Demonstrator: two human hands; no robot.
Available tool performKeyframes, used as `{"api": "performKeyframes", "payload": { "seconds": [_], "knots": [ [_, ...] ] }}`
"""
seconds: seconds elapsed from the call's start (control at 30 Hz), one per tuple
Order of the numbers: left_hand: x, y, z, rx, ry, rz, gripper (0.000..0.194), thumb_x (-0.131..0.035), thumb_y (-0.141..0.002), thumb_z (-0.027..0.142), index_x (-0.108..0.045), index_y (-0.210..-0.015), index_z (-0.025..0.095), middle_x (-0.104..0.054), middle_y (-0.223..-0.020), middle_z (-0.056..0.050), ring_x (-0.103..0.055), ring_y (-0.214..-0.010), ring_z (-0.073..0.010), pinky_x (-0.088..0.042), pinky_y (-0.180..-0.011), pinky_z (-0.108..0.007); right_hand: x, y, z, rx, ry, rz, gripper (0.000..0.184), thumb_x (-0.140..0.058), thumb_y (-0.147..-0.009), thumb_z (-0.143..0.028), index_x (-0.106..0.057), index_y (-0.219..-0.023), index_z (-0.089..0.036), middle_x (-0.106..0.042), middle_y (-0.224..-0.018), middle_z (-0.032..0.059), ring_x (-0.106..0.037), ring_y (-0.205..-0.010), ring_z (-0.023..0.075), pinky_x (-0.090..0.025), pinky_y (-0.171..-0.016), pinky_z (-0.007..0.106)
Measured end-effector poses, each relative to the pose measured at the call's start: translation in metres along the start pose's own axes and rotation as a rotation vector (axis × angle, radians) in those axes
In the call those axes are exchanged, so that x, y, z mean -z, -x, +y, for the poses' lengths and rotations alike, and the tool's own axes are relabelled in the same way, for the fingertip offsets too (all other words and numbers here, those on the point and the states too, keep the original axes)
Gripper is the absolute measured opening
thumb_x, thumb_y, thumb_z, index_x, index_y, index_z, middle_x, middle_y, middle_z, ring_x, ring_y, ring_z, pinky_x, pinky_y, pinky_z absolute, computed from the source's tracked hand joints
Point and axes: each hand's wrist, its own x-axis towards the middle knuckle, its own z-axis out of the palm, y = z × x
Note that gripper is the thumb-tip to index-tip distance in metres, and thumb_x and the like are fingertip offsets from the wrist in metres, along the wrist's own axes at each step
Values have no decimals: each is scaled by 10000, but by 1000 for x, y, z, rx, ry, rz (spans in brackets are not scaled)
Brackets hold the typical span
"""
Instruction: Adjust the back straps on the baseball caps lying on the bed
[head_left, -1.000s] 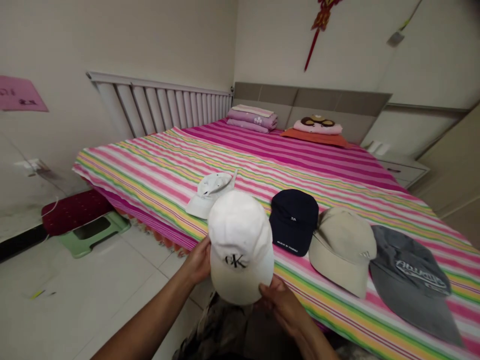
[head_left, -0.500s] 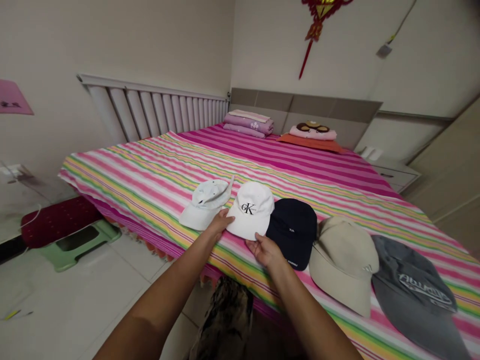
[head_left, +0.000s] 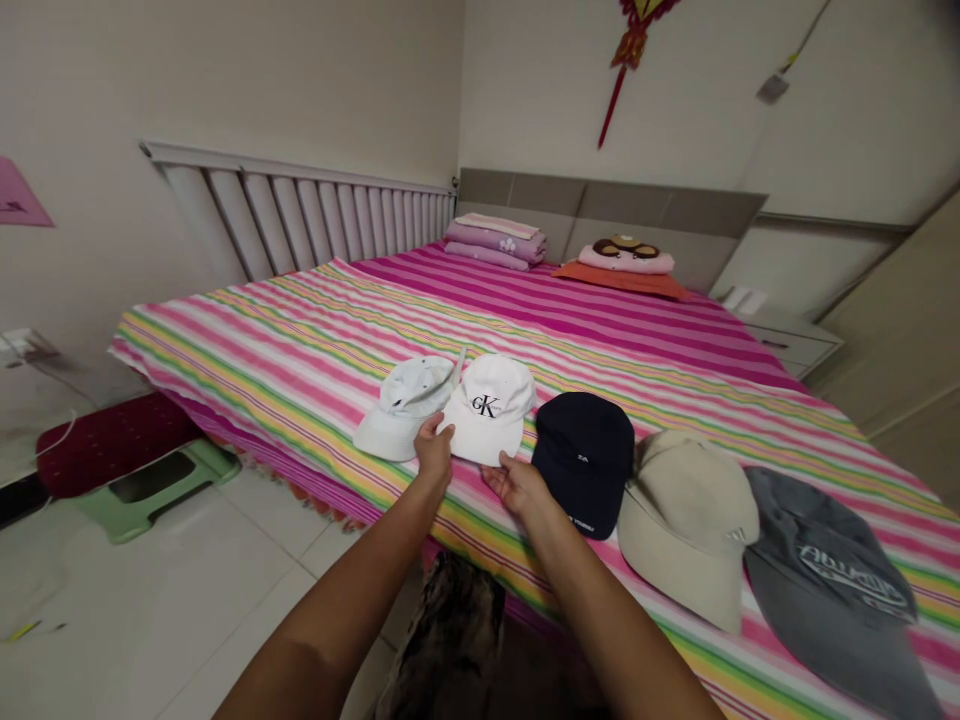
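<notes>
Grip: left hand (head_left: 435, 450) and right hand (head_left: 517, 482) each pinch the brim of the white fabric CK-lettered cap (head_left: 491, 402), on the striped bed (head_left: 285, 350) between pale and navy caps; keep the brim level, release both sides evenly

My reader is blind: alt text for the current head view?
Left hand and right hand hold a white cap by its brim on a striped bedspread, in a row with a pale cap, navy cap, beige cap and grey cap.
</notes>
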Motion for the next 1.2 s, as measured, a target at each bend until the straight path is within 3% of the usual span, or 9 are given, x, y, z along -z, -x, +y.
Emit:
{"api": "performKeyframes", "payload": {
  "seconds": [0.3,0.67,0.97,1.1,1.2],
  "knots": [
    [1,-5,-7,-13,-147,-71,255,-613,-588,78,-633,-839,111,-654,-852,-82,-602,-733,-170,-466,-754,-330,6,6,13,35,-9,52,222,-501,-877,-260,-535,-1056,-131,-598,-932,44,-596,-707,123,-520,-580,270],
    [12,6,0,-82,-330,-77,175,-644,-578,106,-654,-750,135,-669,-829,-85,-606,-829,-227,-428,-818,-351,14,18,16,31,19,6,204,-511,-872,-251,-547,-1029,-126,-607,-914,40,-603,-710,126,-527,-589,278],
    [15,8,2,-125,-344,-120,161,-662,-565,95,-664,-715,154,-656,-786,-64,-593,-821,-219,-401,-869,-352,19,35,21,66,89,-12,128,-504,-876,-211,-569,-918,-109,-627,-813,19,-612,-652,109,-524,-565,252],
    [32,19,11,-159,-276,-82,154,-675,-550,99,-661,-687,168,-638,-790,-37,-575,-832,-189,-394,-878,-297,30,57,30,86,141,-58,86,-494,-851,-115,-548,-787,-94,-659,-678,54,-635,-567,123,-502,-482,214],
    [58,28,19,-127,-188,37,154,-659,-590,134,-632,-738,165,-610,-734,-11,-563,-726,-148,-432,-780,-269,46,77,46,79,190,-107,47,-570,-791,-132,-561,-814,-92,-683,-657,93,-634,-504,138,-476,-415,201]
  ]
}}
